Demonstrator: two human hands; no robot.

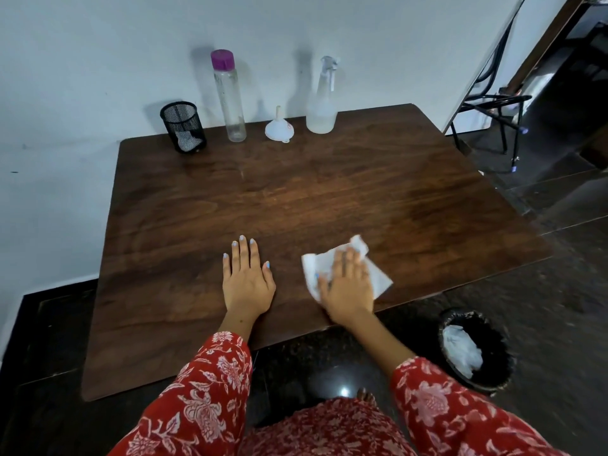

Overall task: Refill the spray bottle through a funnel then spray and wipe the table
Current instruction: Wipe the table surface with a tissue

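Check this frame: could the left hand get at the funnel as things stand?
Probably yes. The left hand lies flat and empty on the table; only bare wood separates it from the funnel, though it's a long forward stretch.

The table [329, 192] is dark wood with plain grain and a smooth, faintly sheeny finish. The tissue [378, 278] under the right hand [345, 284] is thin white paper, creased. The spray bottle [321, 106] is cloudy translucent plastic; the funnel [278, 128] is matt white plastic. The tall bottle [230, 103] is clear and smooth, with a purple plastic cap [222, 59]. The pen cup [183, 126] is black wire mesh. The bin [473, 350] wears a crinkled glossy black liner and holds crumpled white paper. The floor [559, 291] is dark polished stone, reflecting light. The sleeves [204, 399] are red floral-printed cloth. The wall [98, 60] is matt white.
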